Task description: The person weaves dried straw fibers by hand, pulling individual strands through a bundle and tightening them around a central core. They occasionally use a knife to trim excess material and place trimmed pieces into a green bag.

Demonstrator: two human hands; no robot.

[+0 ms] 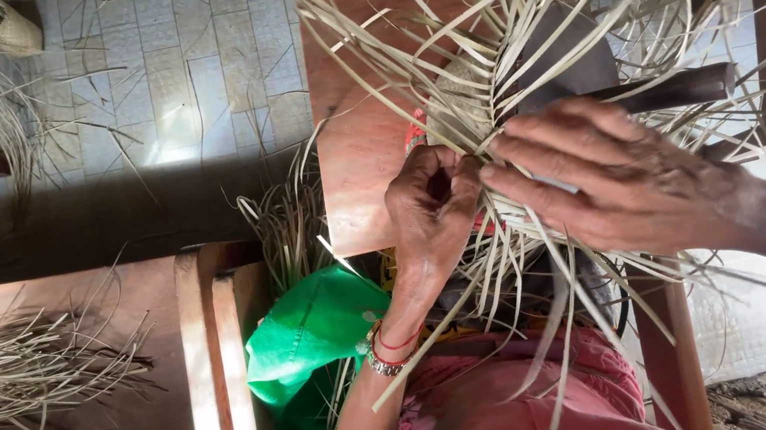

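While both hands [521, 189] pinch them, straw strips [518, 33] fan outward.

A reddish wooden table [356, 138] carries the splayed pale straw strips [518, 33], which fan out above and beyond the fingers [535, 147] pressing on them. A dark flat block [572, 55] lies on the table just past the fingertips. Well to the left of the fingers, a lower wooden bench [111, 427] bears a loose bundle of straw [16, 366].
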